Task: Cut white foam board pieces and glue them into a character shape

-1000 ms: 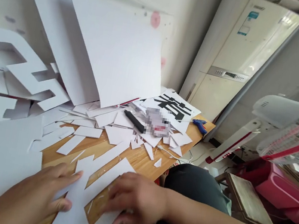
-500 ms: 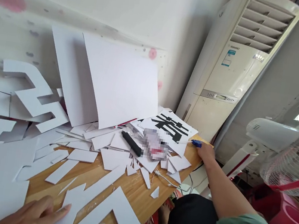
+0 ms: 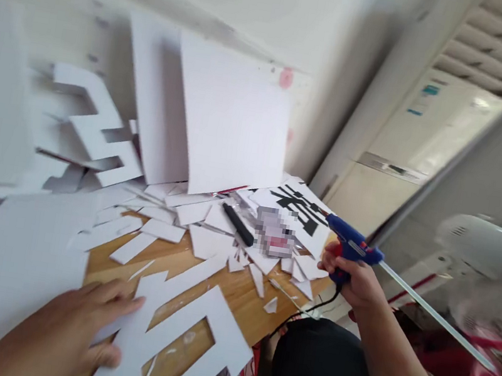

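My right hand (image 3: 354, 277) is wrapped round the handle of a blue hot glue gun (image 3: 352, 241), raised above the table's right edge. A long translucent glue stick (image 3: 438, 316) sticks out of its back, and a black cord hangs below the handle. My left hand (image 3: 73, 319) lies at the near left with thumb and fingers apart, its fingertips on the edge of a white foam board cutout (image 3: 197, 287). This cutout lies flat, with a rectangular opening in it. Left of the hand is a larger white board (image 3: 32, 248).
White offcuts (image 3: 209, 242) litter the wooden table (image 3: 118, 246). Beyond them are a black cylinder (image 3: 238, 224), a sheet with a black character (image 3: 297, 211) and upright white boards (image 3: 237, 122). An air conditioner (image 3: 382, 139) and a fan (image 3: 474, 249) stand at the right.
My right hand has lifted the glue gun from the table's far right corner and brought it nearer. My left hand has come further into view over the cutout. The view has shifted.
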Demonstrator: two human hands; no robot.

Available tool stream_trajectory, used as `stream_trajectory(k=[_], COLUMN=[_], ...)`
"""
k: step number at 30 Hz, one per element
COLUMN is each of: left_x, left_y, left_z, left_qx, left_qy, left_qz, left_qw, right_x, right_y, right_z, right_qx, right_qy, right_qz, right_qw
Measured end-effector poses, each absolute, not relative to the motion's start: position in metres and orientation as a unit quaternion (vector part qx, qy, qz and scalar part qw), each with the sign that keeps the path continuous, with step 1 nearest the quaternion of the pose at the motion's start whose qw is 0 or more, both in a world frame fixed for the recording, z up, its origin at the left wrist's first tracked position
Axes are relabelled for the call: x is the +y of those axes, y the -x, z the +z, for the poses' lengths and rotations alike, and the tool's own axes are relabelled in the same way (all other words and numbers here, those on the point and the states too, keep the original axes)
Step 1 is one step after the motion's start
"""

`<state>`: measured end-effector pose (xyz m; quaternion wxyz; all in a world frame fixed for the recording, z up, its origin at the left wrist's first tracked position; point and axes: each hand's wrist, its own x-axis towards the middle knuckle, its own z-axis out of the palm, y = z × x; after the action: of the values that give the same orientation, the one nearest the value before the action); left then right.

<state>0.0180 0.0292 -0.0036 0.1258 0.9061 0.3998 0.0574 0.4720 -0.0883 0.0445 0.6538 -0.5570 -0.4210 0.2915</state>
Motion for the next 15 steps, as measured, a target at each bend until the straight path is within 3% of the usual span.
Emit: stream_trajectory(k=[3, 5, 7, 10, 15], left_x=[0.016, 0.016, 0.019, 0.021, 0.022], left_y=[-0.027, -0.03, -0.03, -0.026, -0.025], left_z=[0.022, 0.028, 0.026, 0.019, 0.014], left_qx=[0.375, 0.369, 0.387, 0.382, 0.361], left_qy=[-0.917, -0.917, -0.907, -0.909, -0.918], left_qz=[0.022, 0.01, -0.001, 0.001, 0.008], left_qw=[0.137, 0.149, 0.165, 0.165, 0.166], right_x=[-0.08, -0.072, -0.061, -0.045, -0.028], right_y=[-0.41, -0.373, -0.342, -0.31, -0.291], right_z=[0.043, 0.043, 0.044, 0.042, 0.032], right_qx=[-0.484, -0.555, -0.606, -0.664, -0.651], right_qy=[0.508, 0.504, 0.514, 0.518, 0.539], right_qz=[0.431, 0.501, 0.526, 0.511, 0.528], right_qw=[0.567, 0.432, 0.303, 0.174, 0.084])
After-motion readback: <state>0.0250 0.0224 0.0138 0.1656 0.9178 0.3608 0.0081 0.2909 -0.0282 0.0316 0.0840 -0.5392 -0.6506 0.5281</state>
